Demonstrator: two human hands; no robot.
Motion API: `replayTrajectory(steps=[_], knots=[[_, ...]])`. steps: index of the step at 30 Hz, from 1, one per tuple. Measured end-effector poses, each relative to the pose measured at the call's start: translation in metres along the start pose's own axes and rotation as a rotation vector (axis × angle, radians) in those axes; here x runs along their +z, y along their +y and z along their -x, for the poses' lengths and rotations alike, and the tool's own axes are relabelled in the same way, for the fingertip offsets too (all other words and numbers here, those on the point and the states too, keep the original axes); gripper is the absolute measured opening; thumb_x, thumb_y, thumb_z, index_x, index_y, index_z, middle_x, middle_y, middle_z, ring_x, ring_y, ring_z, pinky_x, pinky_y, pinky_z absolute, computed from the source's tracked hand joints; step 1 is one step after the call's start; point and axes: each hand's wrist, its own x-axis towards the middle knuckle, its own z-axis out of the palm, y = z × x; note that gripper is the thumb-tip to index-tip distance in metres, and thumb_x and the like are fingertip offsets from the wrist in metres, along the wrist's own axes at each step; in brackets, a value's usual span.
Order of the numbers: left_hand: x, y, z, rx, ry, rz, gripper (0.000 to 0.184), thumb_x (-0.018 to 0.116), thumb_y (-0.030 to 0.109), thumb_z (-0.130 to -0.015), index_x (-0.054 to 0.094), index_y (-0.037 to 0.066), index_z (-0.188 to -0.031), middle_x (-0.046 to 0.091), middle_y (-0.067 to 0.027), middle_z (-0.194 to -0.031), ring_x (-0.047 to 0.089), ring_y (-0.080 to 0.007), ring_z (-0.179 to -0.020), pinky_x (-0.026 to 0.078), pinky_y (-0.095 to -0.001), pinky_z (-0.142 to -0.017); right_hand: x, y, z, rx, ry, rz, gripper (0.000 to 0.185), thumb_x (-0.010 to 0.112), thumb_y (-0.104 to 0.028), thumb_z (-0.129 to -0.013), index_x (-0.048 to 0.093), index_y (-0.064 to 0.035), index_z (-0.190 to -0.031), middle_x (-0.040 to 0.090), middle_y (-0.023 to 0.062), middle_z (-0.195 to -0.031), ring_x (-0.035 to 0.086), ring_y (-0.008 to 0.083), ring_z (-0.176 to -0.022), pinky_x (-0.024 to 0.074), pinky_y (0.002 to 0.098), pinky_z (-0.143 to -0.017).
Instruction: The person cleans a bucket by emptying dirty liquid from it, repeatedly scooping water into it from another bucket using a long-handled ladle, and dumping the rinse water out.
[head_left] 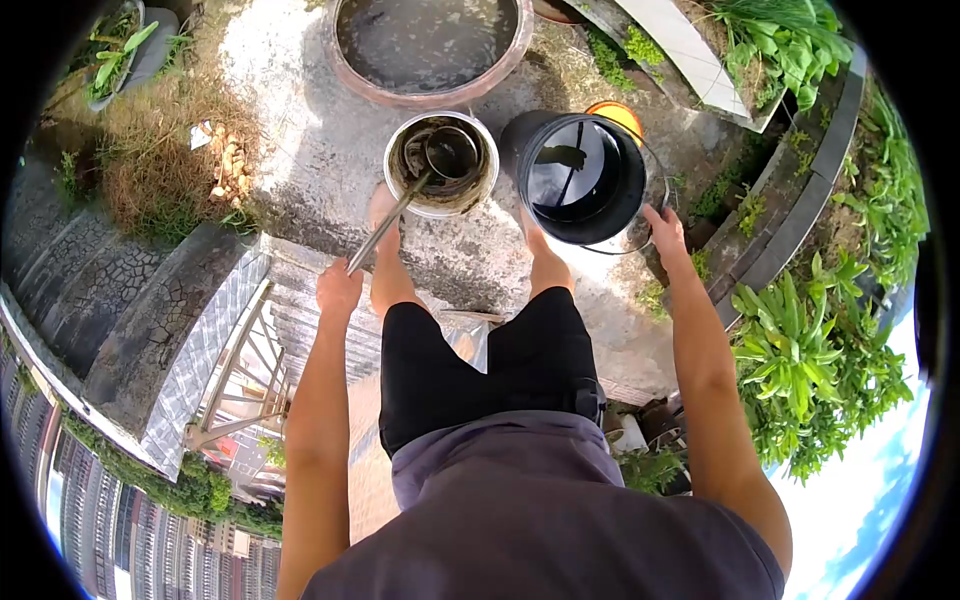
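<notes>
My left hand (pixel 340 288) is closed round the handle of a long ladle (pixel 388 222). The ladle's round bowl rests inside a white bucket (pixel 492 165) whose inner wall is coated with brown muck. On the right, a black bucket (pixel 532 150) holds dark liquid that reflects the sky. My right hand (pixel 667 235) is at the right side of this bucket, its fingers wrapped round the thin wire handle (pixel 662 180). Both buckets stand close to my bare feet on the concrete.
A large round basin (pixel 342 72) of murky water stands beyond the buckets. An orange-yellow round object (pixel 617 113) lies behind the black bucket. Planting beds with a curved stone edge (pixel 800 210) run along the right. Dry grass (pixel 150 150) and a low tiled wall (pixel 205 345) are at left.
</notes>
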Motion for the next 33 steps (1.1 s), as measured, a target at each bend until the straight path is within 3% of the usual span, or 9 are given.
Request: replayTrajectory(steps=[3, 5, 7, 12, 16, 23, 28, 32, 33], knots=[[-0.004, 0.039, 0.034, -0.087, 0.27, -0.075, 0.039, 0.06, 0.025, -0.085, 0.059, 0.006, -0.119, 0.061, -0.0208, -0.12, 0.06, -0.0384, -0.106, 0.048, -0.044, -0.093, 0.012, -0.004, -0.014, 0.098, -0.291, -0.604, 0.026, 0.063, -0.024, -0.091, 0.058, 0.0011, -0.088, 0.062, 0.0105, -0.067, 0.064, 0.022, -0.055, 0.05, 0.0323, -0.051], [0.009, 0.07, 0.05, -0.081, 0.466, -0.166, 0.037, 0.059, 0.022, -0.086, 0.059, 0.005, -0.118, 0.06, -0.0213, -0.122, 0.06, -0.0387, -0.105, 0.048, -0.0442, -0.093, 0.013, -0.004, -0.011, 0.095, -0.465, -0.812, 0.025, 0.066, -0.023, -0.09, 0.055, -0.0014, -0.085, 0.054, 0.007, -0.062, 0.057, 0.0215, -0.054, 0.0476, 0.0349, -0.052], [0.023, 0.096, 0.069, 0.224, 0.883, -0.059, 0.033, 0.061, 0.018, -0.085, 0.061, 0.004, -0.115, 0.06, -0.0205, -0.121, 0.06, -0.0396, -0.102, 0.048, -0.0453, -0.091, 0.027, -0.018, 0.01, 0.144, -0.574, -0.898, 0.024, 0.066, -0.023, -0.09, 0.052, -0.0043, -0.082, 0.048, 0.0041, -0.059, 0.051, 0.02, -0.052, 0.0445, 0.0363, -0.052], [0.094, 0.189, 0.145, 0.029, 0.383, 0.867, 0.029, 0.066, 0.022, -0.084, 0.067, 0.003, -0.106, 0.063, -0.0185, -0.118, 0.066, -0.029, -0.096, 0.052, -0.0371, -0.083, 0.03, -0.029, 0.03, 0.203, -0.442, -0.691, 0.029, 0.065, -0.024, -0.09, 0.044, -0.01, -0.074, 0.042, 0.0005, -0.057, 0.044, 0.0164, -0.048, 0.0405, 0.0349, -0.047], [0.178, 0.212, 0.188, -0.15, 0.181, 1.148, 0.033, 0.065, 0.026, -0.086, 0.066, 0.002, -0.11, 0.07, -0.0128, -0.097, 0.067, -0.0189, -0.087, 0.051, -0.0319, -0.079, 0.032, -0.036, 0.044, 0.224, -0.478, -0.664, 0.026, 0.062, -0.02, -0.089, 0.043, -0.0112, -0.073, 0.038, -0.0002, -0.056, 0.042, 0.0154, -0.048, 0.0397, 0.0347, -0.047], [0.333, 0.211, 0.202, -0.304, 0.219, 1.436, 0.04, 0.064, 0.028, -0.089, 0.061, 0.001, -0.119, 0.068, -0.0071, -0.096, 0.062, -0.0127, -0.08, 0.051, -0.0283, -0.069, 0.002, -0.041, 0.122, 0.086, -0.507, -0.339, 0.027, 0.063, -0.02, -0.089, 0.042, -0.0128, -0.074, 0.035, -0.0034, -0.057, 0.036, 0.0114, -0.049, 0.036, 0.0315, -0.05], [0.369, 0.239, 0.193, -0.355, 0.1, 1.907, 0.042, 0.062, 0.025, -0.09, 0.055, 0.002, -0.125, 0.064, -0.0055, -0.105, 0.06, -0.0127, -0.083, 0.049, -0.0277, -0.064, -0.041, -0.049, 0.208, -0.094, -0.597, -0.041, 0.02, 0.066, -0.018, -0.089, 0.051, -0.0098, -0.078, 0.037, -0.0061, -0.054, 0.035, 0.007, -0.045, 0.0297, 0.0249, -0.044], [0.363, 0.252, 0.178, -0.468, -0.094, 2.019, 0.046, 0.059, 0.033, -0.092, 0.055, 0.005, -0.128, 0.064, -0.0101, -0.11, 0.063, -0.0213, -0.095, 0.051, -0.0336, -0.077, -0.077, -0.053, 0.279, -0.199, -0.628, 0.272, 0.021, 0.064, -0.018, -0.091, 0.054, -0.0069, -0.076, 0.042, -0.0064, -0.057, 0.036, 0.0038, -0.05, 0.0293, 0.0232, -0.048], [0.365, 0.254, 0.176, -0.482, -0.173, 2.112, 0.055, 0.057, 0.037, -0.093, 0.045, 0.006, -0.137, 0.054, -0.0118, -0.127, 0.053, -0.0259, -0.113, 0.046, -0.0393, -0.088, -0.086, -0.054, 0.288, -0.21, -0.62, 0.288, 0.021, 0.064, -0.018, -0.091, 0.054, -0.0069, -0.076, 0.042, -0.0064, -0.057, 0.036, 0.0038, -0.05, 0.0293, 0.0232, -0.048]])
